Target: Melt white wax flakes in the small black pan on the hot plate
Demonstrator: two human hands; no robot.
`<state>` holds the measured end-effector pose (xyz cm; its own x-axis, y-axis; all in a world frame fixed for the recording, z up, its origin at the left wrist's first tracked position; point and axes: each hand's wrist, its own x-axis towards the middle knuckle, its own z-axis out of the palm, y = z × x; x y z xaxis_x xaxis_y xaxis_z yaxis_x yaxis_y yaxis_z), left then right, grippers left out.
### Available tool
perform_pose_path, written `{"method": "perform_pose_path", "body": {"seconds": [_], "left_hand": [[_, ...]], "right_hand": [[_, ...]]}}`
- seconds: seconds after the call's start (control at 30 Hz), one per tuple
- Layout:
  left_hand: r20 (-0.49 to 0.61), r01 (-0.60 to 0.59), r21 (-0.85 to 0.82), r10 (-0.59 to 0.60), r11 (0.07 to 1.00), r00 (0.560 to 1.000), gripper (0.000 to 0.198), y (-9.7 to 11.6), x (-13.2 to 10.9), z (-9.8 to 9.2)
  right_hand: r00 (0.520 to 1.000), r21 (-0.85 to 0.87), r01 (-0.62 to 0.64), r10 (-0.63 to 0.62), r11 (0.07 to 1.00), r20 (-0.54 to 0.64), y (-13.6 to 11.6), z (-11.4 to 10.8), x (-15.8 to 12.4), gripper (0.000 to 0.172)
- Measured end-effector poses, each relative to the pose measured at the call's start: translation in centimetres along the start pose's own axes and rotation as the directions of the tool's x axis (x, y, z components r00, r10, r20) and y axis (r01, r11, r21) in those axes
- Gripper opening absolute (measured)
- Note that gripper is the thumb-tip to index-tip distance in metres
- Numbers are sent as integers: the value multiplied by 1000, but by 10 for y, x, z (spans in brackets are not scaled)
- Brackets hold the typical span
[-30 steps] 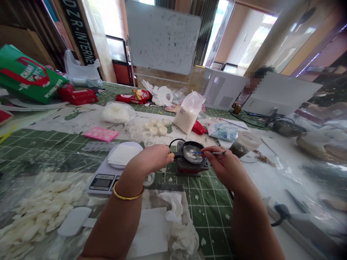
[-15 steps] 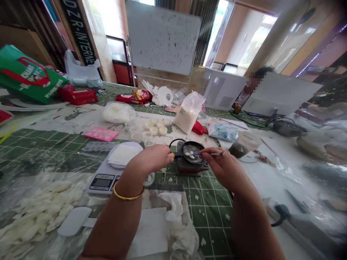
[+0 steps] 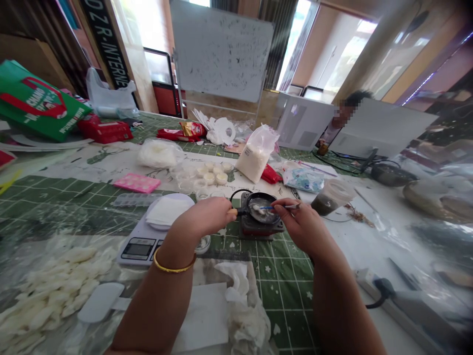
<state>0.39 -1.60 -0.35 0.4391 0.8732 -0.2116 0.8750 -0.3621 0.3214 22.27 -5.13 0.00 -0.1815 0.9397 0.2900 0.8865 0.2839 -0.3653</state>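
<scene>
"One counter [image 3: 356, 241] fills most of the frame, much of it under green gridded cloth [image 3: 293, 288]. What's next in size?"

"Left of centre, a pale kitchen scale [image 3: 144, 231] with white sheets [image 3: 164, 212] on its round platform."

"And the hands?"

"Mid-frame, both closed on something: the left hand [image 3: 214, 214] just left of centre, the right hand [image 3: 299, 224] to the right."

"What's between them?"

"A dark block [image 3: 262, 234], with a small black pan [image 3: 251, 199] directly over it. I can't tell whether the two touch. The left hand is wrapped round the pan's handle."

"The right one?"

"It pinches a thin stick [image 3: 268, 207] whose blue end reaches into the pan."

"Anything smaller?"

"White lumps [image 3: 257, 209] in the pan, near that blue end, too small to make out."
</scene>
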Motion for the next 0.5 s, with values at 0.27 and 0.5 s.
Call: {"method": "perform_pose_path", "body": {"seconds": [0.27,0.5], "left_hand": [[2,9,-6,-9,1000,1000,34,0,0,-1],[5,16,0,-16,1000,1000,34,0,-1,-2]], "right_hand": [[996,-18,76,-75,997,53,-3,-1,-4,27],[995,-31,84,-82,996,58,-1,0,-3,27]]}}
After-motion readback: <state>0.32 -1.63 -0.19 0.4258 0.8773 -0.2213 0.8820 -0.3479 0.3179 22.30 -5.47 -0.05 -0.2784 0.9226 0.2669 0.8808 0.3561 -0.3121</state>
